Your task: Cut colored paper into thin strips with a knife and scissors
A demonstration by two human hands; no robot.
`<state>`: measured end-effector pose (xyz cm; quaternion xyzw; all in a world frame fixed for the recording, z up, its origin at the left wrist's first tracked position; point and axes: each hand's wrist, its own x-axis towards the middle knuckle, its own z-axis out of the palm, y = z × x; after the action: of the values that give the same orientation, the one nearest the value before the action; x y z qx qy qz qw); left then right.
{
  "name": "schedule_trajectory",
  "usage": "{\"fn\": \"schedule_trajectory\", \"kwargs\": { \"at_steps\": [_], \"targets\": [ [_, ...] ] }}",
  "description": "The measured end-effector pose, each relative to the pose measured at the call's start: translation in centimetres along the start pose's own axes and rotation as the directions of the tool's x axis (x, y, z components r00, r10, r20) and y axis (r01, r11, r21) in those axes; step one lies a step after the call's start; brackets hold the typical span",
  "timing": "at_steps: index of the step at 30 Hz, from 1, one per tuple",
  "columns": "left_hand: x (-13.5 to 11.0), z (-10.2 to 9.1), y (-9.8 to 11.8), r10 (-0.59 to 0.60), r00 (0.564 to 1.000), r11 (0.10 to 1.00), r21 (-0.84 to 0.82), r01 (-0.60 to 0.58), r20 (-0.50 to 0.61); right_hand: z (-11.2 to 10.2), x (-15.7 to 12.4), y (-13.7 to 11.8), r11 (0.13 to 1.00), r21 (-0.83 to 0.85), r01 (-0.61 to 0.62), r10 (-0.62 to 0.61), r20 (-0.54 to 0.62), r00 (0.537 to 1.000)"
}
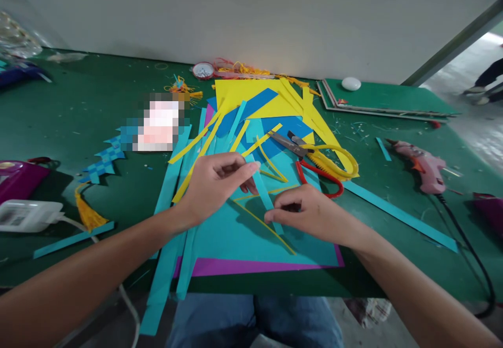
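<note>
Between left hand, right hand: teal strip; scissors beyond (glue gun rightward).

- One view only — head-worn camera, looking forward and down across the green table.
- Facing the white wall running behind the table's far edge; a doorway is showing at upper right.
- Sitting close — forearms are filling both bottom corners, left hand and right hand landing mid-frame.
- Looking steeply enough that the person's jeans are showing below the near edge.
- Wide lens is bending the table's edges.
</note>
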<state>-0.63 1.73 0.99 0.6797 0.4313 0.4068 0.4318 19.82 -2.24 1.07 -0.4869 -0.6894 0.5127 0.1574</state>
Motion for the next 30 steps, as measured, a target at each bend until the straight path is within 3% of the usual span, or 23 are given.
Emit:
{"fn": "schedule_trajectory", "kwargs": {
  "at_steps": [5, 9, 14, 27, 30],
  "targets": [
    [1.1, -0.5, -0.8, 0.01, 0.987, 0.991, -0.131, -0.032, -0.161, -0.4, 0.0, -0.1, 0.992, 0.102, -0.067, 0.065, 0.028, 0.998],
    [1.5, -0.6, -1.2, -0.007, 0.984, 0.961, -0.272, -0.043, -0.179, -0.4, 0.1, 0.0, 0.989, 0.139, -0.047, 0.052, -0.028, 0.998],
    [1.6, -0.7, -1.3, -0.054, 0.981, 0.973, -0.229, 0.01, -0.185, -0.2, 0.3, 0.1, 0.991, 0.126, -0.034, 0.044, -0.075, 0.996],
    [2.3, -1.1, -2.1, -0.027, 0.968, 0.972, -0.234, -0.033, -0.25, -0.7, 0.1, 0.1, 0.99, 0.128, 0.067, -0.044, -0.172, 0.984],
    [2.4, -1.4, -2.3, 0.017, 0.97, 0.987, -0.15, -0.055, -0.242, -1.3, 0.2, 0.4, 0.996, 0.073, 0.061, -0.037, -0.289, 0.956]
  ]
}}
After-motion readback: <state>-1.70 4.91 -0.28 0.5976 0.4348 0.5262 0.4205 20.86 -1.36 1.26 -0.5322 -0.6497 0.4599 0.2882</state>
